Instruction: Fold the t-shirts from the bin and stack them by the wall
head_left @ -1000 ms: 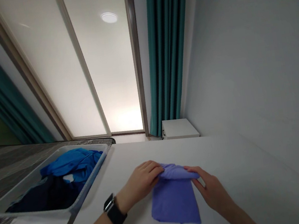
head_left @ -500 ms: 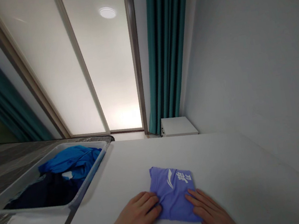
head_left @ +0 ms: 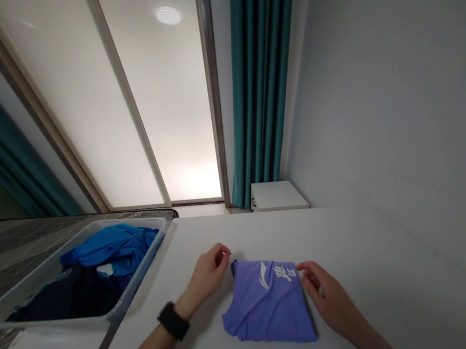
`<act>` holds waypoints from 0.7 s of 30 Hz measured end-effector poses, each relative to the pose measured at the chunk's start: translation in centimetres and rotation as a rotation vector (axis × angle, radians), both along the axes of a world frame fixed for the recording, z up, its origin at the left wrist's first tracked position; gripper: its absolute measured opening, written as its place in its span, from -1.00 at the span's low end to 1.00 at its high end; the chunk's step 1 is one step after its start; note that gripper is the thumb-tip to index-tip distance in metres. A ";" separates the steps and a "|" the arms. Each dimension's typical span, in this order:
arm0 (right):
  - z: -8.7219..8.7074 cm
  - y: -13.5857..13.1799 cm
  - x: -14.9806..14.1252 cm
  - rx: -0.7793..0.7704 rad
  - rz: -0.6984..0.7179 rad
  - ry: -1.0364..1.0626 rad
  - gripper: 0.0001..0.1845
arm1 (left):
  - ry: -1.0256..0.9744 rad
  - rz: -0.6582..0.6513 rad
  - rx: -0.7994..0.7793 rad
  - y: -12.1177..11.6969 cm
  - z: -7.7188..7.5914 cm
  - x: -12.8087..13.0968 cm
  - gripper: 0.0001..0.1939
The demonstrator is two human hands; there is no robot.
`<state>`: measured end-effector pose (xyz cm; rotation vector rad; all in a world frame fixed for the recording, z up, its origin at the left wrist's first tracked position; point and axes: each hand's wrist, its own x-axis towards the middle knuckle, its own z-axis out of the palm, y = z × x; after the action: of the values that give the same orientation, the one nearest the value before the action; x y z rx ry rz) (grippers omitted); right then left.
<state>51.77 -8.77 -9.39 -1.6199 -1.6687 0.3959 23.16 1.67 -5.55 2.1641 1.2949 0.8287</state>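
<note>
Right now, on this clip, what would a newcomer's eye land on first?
A folded purple T-shirt with white print lies on the white table, right hand at its edge, left hand just off its upper corner. To the left, a grey tray holds bright blue and dark clothes. Behind, teal curtains hang beside a glowing frosted panel.

a home, going by the teal curtains (head_left: 264,83)
</note>
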 end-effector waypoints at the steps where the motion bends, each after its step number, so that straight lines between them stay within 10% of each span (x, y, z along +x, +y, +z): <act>1: 0.0 1.1 -0.1 -0.069 -0.030 0.014 -0.70 | 0.035 0.009 -0.031 1.1 0.1 0.7 -0.76; 8: -1.1 5.8 -1.2 -0.237 0.005 0.015 -0.59 | 0.513 0.054 -0.074 1.9 -0.1 3.2 -0.61; 21: -1.7 6.5 -1.7 -0.161 0.022 0.085 -0.61 | 0.464 0.159 -0.128 0.9 -2.1 1.3 -0.71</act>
<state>50.04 -2.28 -11.06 -1.6772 -1.6264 0.6153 24.43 2.57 -7.66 2.2480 1.7080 0.2893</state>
